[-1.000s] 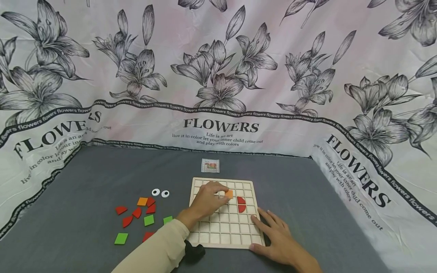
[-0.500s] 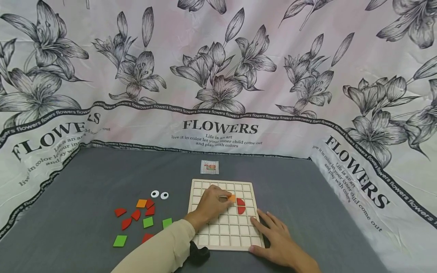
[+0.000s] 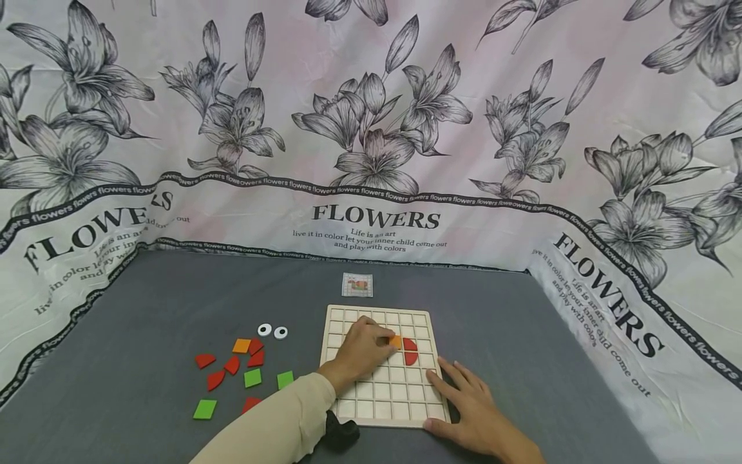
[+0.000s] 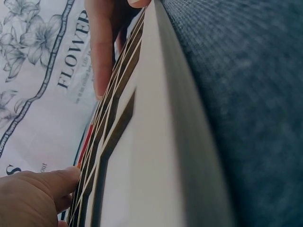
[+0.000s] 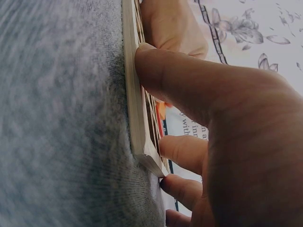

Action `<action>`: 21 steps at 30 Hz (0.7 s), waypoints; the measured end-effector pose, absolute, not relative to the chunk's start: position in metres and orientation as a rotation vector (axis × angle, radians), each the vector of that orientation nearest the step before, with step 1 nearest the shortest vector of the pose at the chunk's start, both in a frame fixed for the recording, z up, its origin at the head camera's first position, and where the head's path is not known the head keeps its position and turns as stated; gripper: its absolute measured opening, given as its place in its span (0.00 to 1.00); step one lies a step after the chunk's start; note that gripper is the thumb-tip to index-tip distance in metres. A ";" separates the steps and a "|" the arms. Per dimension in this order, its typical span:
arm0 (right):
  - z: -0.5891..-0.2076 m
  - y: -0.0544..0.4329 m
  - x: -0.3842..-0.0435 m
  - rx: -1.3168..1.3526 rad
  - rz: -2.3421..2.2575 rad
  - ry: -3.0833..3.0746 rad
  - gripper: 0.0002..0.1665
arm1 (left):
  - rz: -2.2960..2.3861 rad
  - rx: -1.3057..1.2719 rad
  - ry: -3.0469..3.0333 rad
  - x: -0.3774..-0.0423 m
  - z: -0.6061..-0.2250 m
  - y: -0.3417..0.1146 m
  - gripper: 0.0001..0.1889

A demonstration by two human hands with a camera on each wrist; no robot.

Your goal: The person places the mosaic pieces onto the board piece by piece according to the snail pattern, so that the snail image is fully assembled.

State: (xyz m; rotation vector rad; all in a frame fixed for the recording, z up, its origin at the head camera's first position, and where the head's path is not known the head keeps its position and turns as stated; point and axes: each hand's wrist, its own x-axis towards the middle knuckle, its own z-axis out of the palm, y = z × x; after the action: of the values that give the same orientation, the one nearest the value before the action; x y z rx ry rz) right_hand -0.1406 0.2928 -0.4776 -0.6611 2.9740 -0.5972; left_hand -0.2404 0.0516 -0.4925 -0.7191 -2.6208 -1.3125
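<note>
The left hand (image 3: 361, 351) pinched the orange tile (image 3: 397, 341) at the board (image 3: 382, 408), beside the red pieces (image 3: 411, 352), the right hand (image 3: 475, 409) spread at the board's edge; the tile looked light, stiff, best held by opposite sides.

Pinching with left hand (image 3: 359, 348), thumb opposed to bent fingers, back of hand up. Slanting in from lower left with sleeved left forearm (image 3: 272, 419). Holding right hand (image 3: 478, 409) back-up, with fingers spread, thumb apart.
</note>
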 end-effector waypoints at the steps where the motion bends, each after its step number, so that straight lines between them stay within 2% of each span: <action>1: -0.478 0.293 -0.141 -0.662 -0.598 2.976 0.47 | -1.307 -0.716 -2.625 -0.240 -0.492 0.052 0.13; 21: -0.479 0.293 -0.141 -0.629 -0.639 2.959 0.47 | -1.309 -0.718 -2.618 -0.239 -0.492 0.051 0.12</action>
State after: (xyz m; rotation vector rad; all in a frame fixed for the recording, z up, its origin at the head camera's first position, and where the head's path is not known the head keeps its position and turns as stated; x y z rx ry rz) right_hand -0.1406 0.2928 -0.4788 -0.6287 2.9588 -0.6393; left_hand -0.2386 0.0512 -0.4915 -0.7177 -2.6183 -1.3087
